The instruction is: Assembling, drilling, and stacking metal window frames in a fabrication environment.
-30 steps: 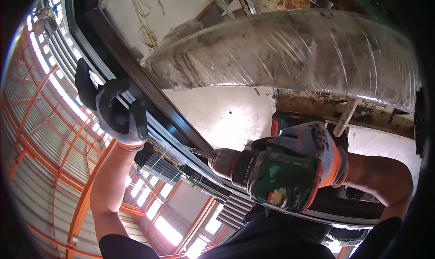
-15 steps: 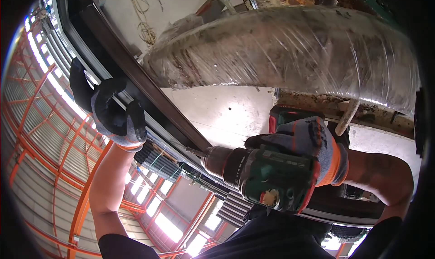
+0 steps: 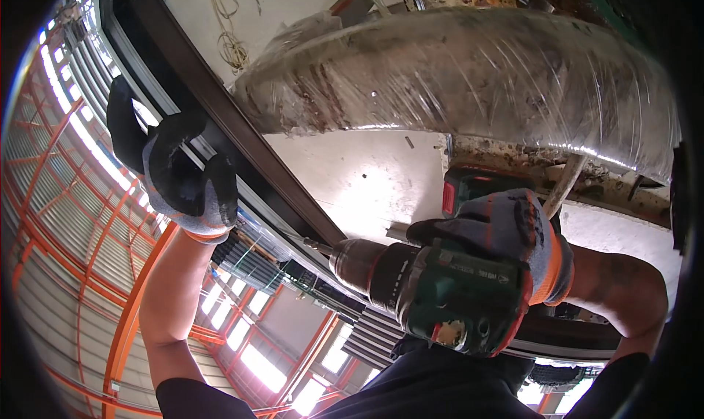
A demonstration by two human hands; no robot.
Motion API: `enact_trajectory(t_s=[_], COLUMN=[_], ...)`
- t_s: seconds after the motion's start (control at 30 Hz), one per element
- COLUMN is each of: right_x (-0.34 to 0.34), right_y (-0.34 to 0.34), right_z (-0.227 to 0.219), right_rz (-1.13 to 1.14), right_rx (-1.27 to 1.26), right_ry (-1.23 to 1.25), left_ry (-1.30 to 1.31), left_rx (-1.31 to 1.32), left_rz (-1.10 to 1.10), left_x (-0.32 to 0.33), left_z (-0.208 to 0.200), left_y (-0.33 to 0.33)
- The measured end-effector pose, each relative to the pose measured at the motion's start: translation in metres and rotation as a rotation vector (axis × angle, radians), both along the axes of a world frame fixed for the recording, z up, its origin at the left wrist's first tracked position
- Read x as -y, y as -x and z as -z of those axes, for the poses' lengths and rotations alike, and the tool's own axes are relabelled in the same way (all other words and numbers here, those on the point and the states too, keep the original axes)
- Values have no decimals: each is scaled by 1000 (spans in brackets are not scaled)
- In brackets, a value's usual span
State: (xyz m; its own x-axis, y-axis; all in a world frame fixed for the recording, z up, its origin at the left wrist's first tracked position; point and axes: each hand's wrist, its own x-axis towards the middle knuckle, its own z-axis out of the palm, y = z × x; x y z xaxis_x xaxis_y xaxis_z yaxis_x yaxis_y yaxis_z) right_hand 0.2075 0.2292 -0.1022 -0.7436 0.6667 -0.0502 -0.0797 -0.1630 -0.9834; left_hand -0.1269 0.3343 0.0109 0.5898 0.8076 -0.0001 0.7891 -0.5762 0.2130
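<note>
Currently, the right hand (image 3: 506, 232) clamps the drill (image 3: 458, 290) and the left hand (image 3: 183, 180) grips the frame (image 3: 235, 125), apparently for drilling; next, align the bit (image 3: 317, 246).

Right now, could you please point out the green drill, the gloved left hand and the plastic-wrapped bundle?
Green drill (image 3: 458, 290): head view, on its motor housing.
Gloved left hand (image 3: 180, 180): head view, on the glove's black part.
Plastic-wrapped bundle (image 3: 455, 78): head view, on the wrapping around mid-length.

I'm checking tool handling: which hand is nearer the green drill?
Right. The right hand grips the green drill; the left hand is apart from it, left of the bit, curled around the dark frame.
</note>
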Motion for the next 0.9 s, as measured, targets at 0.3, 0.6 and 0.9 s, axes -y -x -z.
enact_trajectory(t_s=[0.3,0.6,0.9], right_x=[3,0,6], right_y=[-1,-1,-5], right_z=[3,4,4], right_rz=[50,-23,-27], right_rx=[9,-36,13], right_ry=[-70,14,-8], left_ry=[-33,2,28], left_rx=[-26,-1,86], left_rz=[141,154,125], left_x=[-12,-12,-8], left_z=[2,5,11], left_y=[-5,-12,-13])
